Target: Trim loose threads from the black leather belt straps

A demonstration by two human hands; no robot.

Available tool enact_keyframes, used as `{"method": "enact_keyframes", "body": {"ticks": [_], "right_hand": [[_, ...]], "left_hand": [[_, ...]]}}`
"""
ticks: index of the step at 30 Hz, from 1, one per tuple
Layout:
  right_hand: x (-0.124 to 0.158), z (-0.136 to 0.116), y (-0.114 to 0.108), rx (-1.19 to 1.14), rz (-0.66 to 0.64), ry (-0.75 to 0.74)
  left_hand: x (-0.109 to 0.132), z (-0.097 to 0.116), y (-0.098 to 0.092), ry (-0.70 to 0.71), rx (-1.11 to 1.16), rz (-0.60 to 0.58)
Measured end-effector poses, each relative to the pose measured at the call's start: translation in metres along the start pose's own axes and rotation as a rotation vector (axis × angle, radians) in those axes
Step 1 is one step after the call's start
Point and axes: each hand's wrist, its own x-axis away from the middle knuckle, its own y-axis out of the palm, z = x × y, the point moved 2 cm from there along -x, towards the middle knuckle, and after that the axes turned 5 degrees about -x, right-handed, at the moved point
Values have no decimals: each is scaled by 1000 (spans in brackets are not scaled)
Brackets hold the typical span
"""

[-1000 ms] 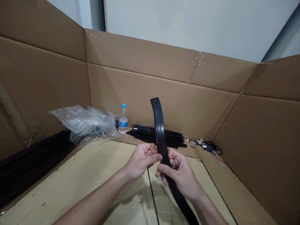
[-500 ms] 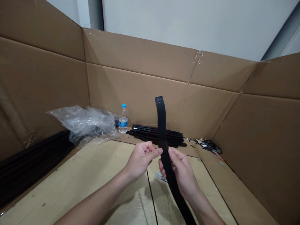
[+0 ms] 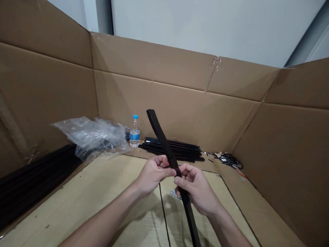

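Cardboard (image 3: pixel 151 61) walled in the head view beyond and to either side of the left hand (image 3: pixel 156 174) and the right hand (image 3: pixel 197 188). Between the two hands a black strip (image 3: pixel 162 139) stood tilted, its upper end, with a small hole near the tip, rising above and leaning over to the left hand's side, its lower part running down past the palm side of the right hand and out at the bottom edge. The left hand pinched the strip's near edge, thumb laid flat and fingers curled; the right hand gripped it just below, thumb across the front and fingers bent at the far side. Under the strip, below the gap between the hands, a small metallic item (image 3: pixel 174 194) lay partly hidden on the pale counter (image 3: pixel 110 202), too covered to identify. Beyond both hands rested a pile of black strips (image 3: pixel 185 151). Past the left hand, farther off and leftward, stood an upright water bottle (image 3: pixel 134 135) with a blue cap, and beside it a crumpled clear plastic bag (image 3: pixel 99 135). Beyond the right hand, off to its right, lay a tangle of dark cable (image 3: pixel 232 161).
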Motion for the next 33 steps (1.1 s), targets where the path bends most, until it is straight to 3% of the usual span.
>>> {"method": "enact_keyframes", "body": {"ticks": [5,13,22,26,33], "right_hand": [[3,-3,7,4,-60,-26],[5,-2,6,-101,91,41],[5,-2,6,-36,196,-39],[4,-7,4,-54,141,-94],[-2,-3,-3,-14,37,-76]], "left_hand": [[1,-8,0,-48,36,-112],[4,-7,2,45,-22,-48],[6,-6,6,26,-142,63],[1,-8,-1,-7,-113,99],[0,-1,-2,-1,21,27]]}}
